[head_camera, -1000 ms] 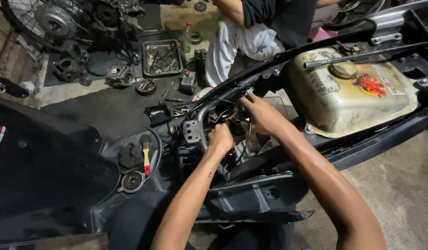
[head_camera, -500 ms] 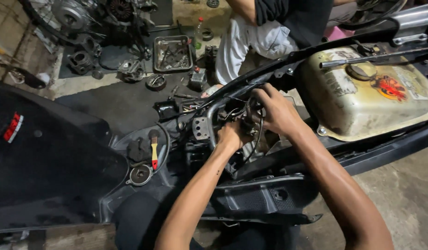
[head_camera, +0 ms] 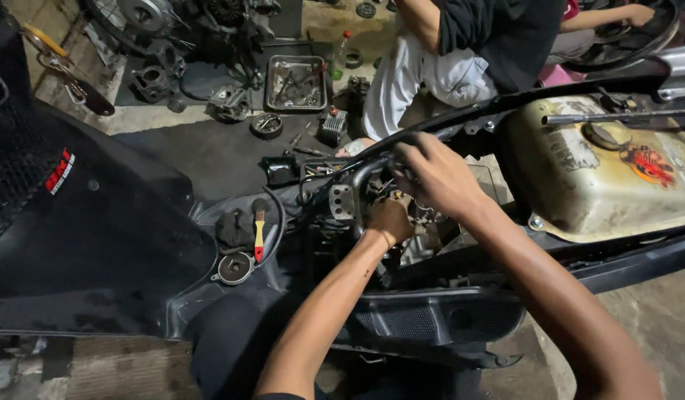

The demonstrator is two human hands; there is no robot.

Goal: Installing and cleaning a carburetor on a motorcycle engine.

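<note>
The engine bay (head_camera: 402, 222) of a stripped black scooter sits open, a dim tangle of metal parts, hoses and wires beside a stained cream fuel tank (head_camera: 602, 178). The left hand (head_camera: 389, 220) is clenched down inside it, gripping a small part too dark to identify. The right hand (head_camera: 435, 174) lies just above, fingers curled over the black frame tube (head_camera: 431, 137); whether it grips anything is unclear. A yellow-handled brush (head_camera: 259, 231) rests on the black body panel (head_camera: 98, 244), well left of both hands.
</note>
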